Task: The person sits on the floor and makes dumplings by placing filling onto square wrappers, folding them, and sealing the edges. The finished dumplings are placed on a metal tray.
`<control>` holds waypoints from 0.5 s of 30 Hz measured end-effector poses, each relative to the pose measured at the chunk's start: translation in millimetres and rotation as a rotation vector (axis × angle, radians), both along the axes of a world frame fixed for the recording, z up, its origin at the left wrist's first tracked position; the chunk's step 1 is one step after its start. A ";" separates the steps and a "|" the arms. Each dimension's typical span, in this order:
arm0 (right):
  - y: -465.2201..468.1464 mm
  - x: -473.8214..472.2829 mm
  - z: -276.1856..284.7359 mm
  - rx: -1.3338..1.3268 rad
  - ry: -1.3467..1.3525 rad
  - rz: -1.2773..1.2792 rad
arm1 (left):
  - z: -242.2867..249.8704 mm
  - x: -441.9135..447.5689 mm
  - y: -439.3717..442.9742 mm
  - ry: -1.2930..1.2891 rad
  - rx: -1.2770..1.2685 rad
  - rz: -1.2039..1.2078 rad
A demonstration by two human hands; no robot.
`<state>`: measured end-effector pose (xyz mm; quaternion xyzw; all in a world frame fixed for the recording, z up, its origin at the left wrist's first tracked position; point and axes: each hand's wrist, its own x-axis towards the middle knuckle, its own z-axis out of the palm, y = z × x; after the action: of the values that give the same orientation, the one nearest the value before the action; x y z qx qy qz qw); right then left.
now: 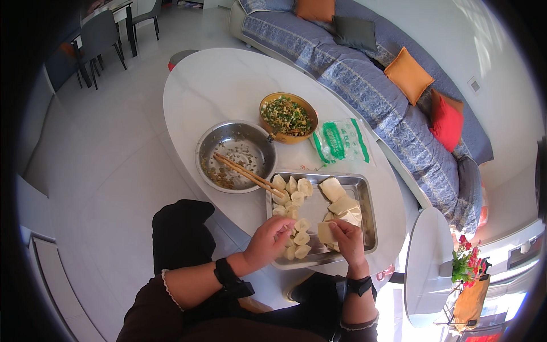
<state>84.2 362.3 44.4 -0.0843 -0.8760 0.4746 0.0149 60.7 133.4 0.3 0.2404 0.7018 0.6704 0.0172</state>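
Note:
My right hand [349, 240] pinches a square dough wrapper [326, 233] between thumb and fingers, at the right side of a rectangular metal tray [372, 213]. My left hand [270, 240] is over the tray's left side with its fingers curled. A small pale bit shows at its fingertips, and I cannot tell whether it is held. Rows of folded wontons [301, 238] lie along the left of the tray, some hidden behind my left hand. Loose stacks of square wrappers [344, 206] fill its right part, beyond my right hand.
Left of the tray, a steel basin [236, 141] holds scraps of filling, with wooden chopsticks [245, 171] across its rim. Behind stand a brown bowl [273, 128] of chopped green filling and a plastic bag [339, 141]. All rest on an oval table [213, 81] beside a sofa [342, 77].

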 end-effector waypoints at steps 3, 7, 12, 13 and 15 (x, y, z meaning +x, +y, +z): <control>-21.4 6.2 12.3 -0.057 -0.059 0.158 | 4.9 0.6 -0.6 0.032 -0.017 -0.065; -47.8 10.4 21.8 -0.046 -0.058 0.382 | 14.0 -1.6 -4.7 0.008 -0.036 -0.211; -70.4 2.8 33.7 0.009 -0.029 0.488 | 24.3 -6.5 -18.0 -0.093 -0.076 -0.292; -74.1 0.2 35.5 -0.028 -0.039 0.474 | 26.2 -7.7 -20.4 -0.098 -0.027 -0.285; -79.1 -4.3 38.7 -0.070 -0.055 0.435 | 29.4 -8.1 -27.2 -0.146 -0.074 -0.246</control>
<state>79.9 283.2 83.0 0.0932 -0.8566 0.4944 -0.1147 52.7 106.2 29.7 0.2743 0.6882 0.6526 0.1590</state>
